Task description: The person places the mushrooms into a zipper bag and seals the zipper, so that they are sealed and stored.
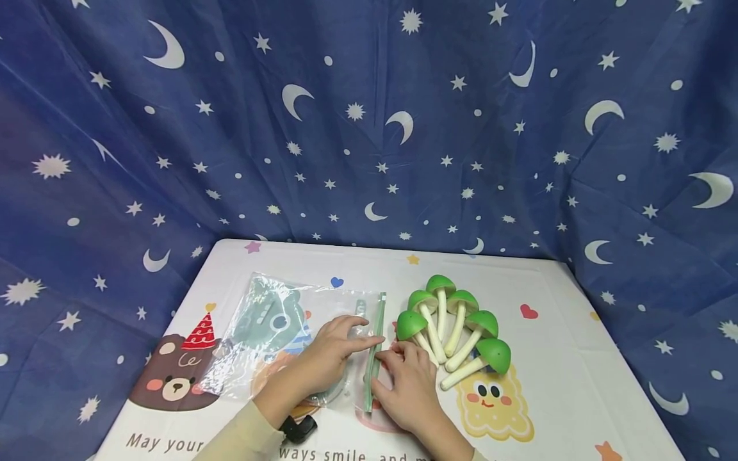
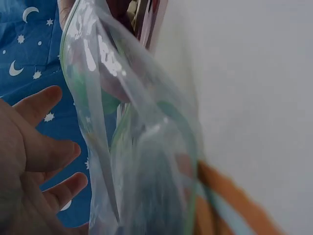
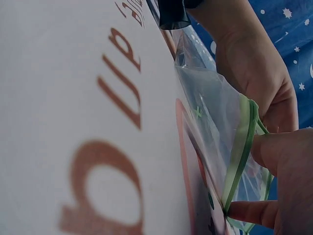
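Observation:
A clear zip bag with a green zip strip along its right-hand edge lies on the printed tablecloth. My right hand grips the bag at that strip; in the right wrist view its fingertips are at the green edge, which stands raised off the cloth with its two sides parted. Over the bag, my left hand reaches towards the strip with loosely extended fingers. In the left wrist view these fingers are spread beside the plastic and hold nothing.
Several toy mushrooms with green caps and pale stems lie fanned out just beyond my right hand. A black wrist camera sits by the left wrist. Behind the table hangs a blue curtain with moons and stars.

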A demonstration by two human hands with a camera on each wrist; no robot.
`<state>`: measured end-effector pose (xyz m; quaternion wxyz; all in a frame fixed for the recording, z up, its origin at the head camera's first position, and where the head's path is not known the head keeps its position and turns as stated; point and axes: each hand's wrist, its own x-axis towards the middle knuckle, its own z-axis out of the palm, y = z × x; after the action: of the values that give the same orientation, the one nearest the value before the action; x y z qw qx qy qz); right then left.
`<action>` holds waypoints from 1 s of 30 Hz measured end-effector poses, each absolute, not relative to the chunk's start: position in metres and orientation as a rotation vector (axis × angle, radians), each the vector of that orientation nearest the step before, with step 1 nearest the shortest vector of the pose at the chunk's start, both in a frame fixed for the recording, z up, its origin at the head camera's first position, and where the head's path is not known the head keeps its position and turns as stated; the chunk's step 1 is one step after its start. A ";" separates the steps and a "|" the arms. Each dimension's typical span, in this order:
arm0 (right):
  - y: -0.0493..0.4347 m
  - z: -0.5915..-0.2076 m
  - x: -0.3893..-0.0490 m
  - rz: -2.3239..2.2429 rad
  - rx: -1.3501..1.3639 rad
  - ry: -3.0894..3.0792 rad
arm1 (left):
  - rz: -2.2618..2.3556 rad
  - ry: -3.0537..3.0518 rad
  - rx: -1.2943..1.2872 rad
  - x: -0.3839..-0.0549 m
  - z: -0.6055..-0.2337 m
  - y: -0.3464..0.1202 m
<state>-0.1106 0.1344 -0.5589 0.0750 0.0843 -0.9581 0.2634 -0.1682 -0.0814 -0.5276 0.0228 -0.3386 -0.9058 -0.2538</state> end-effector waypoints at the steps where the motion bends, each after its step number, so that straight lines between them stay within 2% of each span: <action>1: 0.134 -0.559 -0.110 0.792 0.253 -2.874 | -0.775 -2.816 -1.048 -0.168 -0.527 -0.080; 13: 0.135 -0.557 -0.111 0.809 0.245 -2.897 | -0.658 -2.771 -1.082 -0.167 -0.529 -0.075; 30: 0.135 -0.558 -0.110 0.813 0.259 -2.897 | -0.710 -2.779 -0.940 -0.165 -0.527 -0.072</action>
<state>-0.1100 0.1348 -0.5577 0.0605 0.0857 -0.9575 0.2686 -0.1649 -0.0720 -0.5274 0.0618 -0.3107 -0.9190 -0.2347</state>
